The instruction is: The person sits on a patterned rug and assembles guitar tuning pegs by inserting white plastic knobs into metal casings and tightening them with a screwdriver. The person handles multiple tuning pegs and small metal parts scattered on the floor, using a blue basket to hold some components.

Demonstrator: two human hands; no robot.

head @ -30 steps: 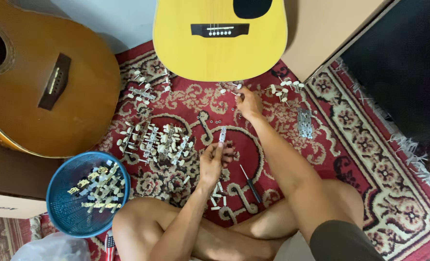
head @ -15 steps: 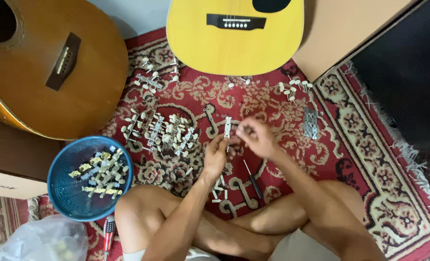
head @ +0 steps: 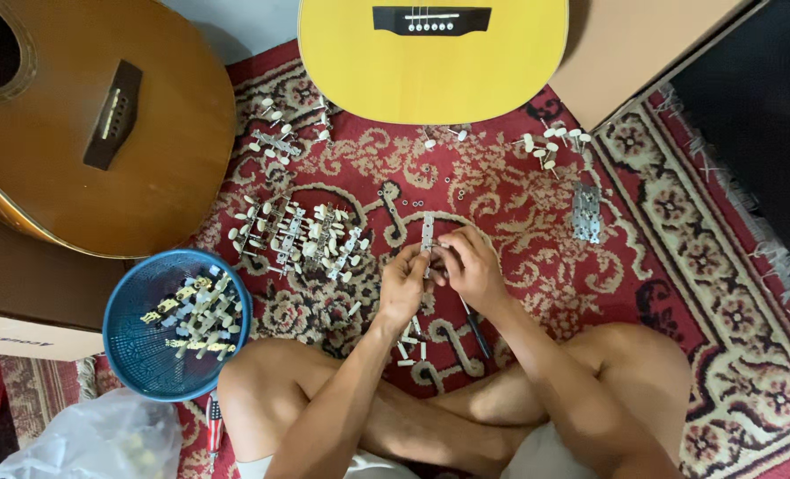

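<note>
I sit cross-legged on a red patterned rug (head: pixel 679 266). Both hands meet over its middle around a small metal tuner plate (head: pixel 428 232) that stands upright between them. My left hand (head: pixel 403 286) pinches the plate's lower end. My right hand (head: pixel 471 264) touches its side with fingertips closed on it. A heap of guitar tuning machines with cream knobs (head: pixel 299 236) lies just left of my hands. A screwdriver (head: pixel 475 326) rests on the rug under my right wrist.
A yellow guitar body (head: pixel 430 62) lies at the top, a brown guitar (head: pixel 84 124) at the left. A blue basket (head: pixel 133 346) holds more tuners. Loose tuners (head: pixel 550 146), metal plates (head: pixel 585 213), cardboard boxes (head: pixel 634 44) and a plastic bag (head: pixel 93 443) surround me.
My right hand came back from the far rug near the yellow guitar and joined my left hand on the tuner plate. The camera view shifted downward.
</note>
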